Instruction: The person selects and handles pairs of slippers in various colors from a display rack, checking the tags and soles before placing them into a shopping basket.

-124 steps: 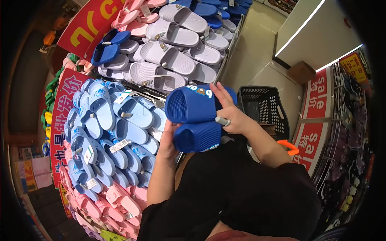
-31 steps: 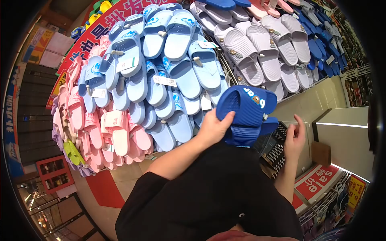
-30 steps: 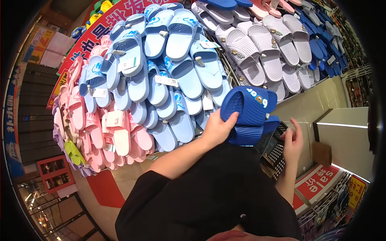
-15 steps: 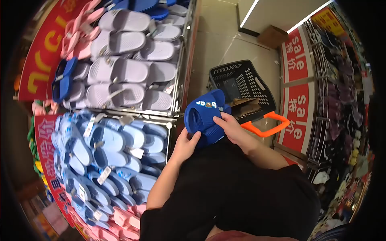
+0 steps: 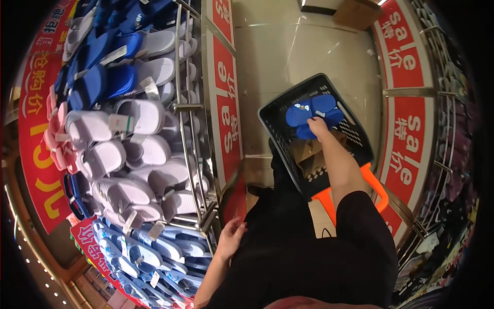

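A pair of blue slippers [image 5: 323,104] with white lettering lies in the far part of a black shopping basket [image 5: 278,129]. My right hand [image 5: 317,127] reaches down into the basket, its fingers closed on the near edge of the slippers. Below them in the basket is a brown cardboard-like item [image 5: 304,152], partly covered by my forearm. The basket's orange handle [image 5: 379,188] sticks out on the near side. My left hand [image 5: 231,238] hangs beside the rack with loosely bent fingers and nothing in it.
On the left, a metal rack [image 5: 186,108] carries lilac slippers [image 5: 103,157], dark blue slippers [image 5: 92,85] and light blue slippers [image 5: 146,257] with tags. Red sale signs [image 5: 226,98] line its side. More sale signs [image 5: 404,144] and racks stand right. A cardboard box [image 5: 357,13] sits ahead.
The blue slippers went from both hands into the basket, carried by my right hand. My left hand let go and moved down and left. The view has shifted along the rack.
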Demonstrator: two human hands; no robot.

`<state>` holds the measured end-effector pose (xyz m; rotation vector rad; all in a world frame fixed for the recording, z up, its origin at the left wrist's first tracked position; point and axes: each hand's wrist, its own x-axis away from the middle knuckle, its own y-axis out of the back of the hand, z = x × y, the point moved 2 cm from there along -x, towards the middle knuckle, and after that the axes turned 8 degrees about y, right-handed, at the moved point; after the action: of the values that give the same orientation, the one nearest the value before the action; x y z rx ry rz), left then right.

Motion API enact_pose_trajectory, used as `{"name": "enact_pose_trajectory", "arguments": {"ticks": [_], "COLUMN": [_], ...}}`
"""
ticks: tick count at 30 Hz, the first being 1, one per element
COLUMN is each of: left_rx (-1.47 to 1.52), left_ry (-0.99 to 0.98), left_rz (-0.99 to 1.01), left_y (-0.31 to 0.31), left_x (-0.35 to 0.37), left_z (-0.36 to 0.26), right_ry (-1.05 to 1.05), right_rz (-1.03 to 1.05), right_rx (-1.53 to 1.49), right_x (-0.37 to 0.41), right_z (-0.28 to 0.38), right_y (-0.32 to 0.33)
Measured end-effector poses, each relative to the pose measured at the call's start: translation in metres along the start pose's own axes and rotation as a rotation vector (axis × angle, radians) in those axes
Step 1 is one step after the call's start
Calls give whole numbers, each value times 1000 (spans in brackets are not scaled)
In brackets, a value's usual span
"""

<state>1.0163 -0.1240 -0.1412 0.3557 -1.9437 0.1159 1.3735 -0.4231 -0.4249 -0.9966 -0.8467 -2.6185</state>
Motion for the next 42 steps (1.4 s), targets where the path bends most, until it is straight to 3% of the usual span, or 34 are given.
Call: {"name": "enact_pose_trajectory", "arguments": {"ticks": [2,3,11,16,20,25,28,30,35,36,37,38,40,42], "left_rx": [-44,-44,-211,-270,-256,-272,-271,-266,-394,-423,-344,-322,-311,-238], "left_ry": [17,67,343,399,422,396,330,274,109,89,54,25,-72,-156], "left_rz": [3,-11,5,18,17,34,56,51,53,35,30,4,-7,-61], "left_y": [-2,-4,-18,-25,-20,-21,-18,-14,-5,-1,3,7,14,23], "left_x": [-10,-15,-63,-83,-88,-81,-68,-61,-37,-29,-24,-19,-10,3], "left_z": [3,6,12,11,21,16,15,16,5,2,5,3,-5,-7], "right_ry": [-17,-72,-139,-161,-138,-113,63,87,223,364,334,454,406,490], "right_rz": [-93,13,99,184,126,114,180,226,235,152,217,157,127,159], "right_rx": [96,108,166,329,311,397,624,488,558,548,530,511,477,518], "right_x": [-30,-47,-140,-151,-149,-116,-70,-33,50,64,74,88,118,146], "right_z": [-20,-29,-131,-160,-169,-166,-135,-115,-85,-78,-73,-64,-45,-39], "right_y": [-19,-25,-123,-154,-158,-146,-131,-120,-97,-92,-86,-80,-69,-58]}}
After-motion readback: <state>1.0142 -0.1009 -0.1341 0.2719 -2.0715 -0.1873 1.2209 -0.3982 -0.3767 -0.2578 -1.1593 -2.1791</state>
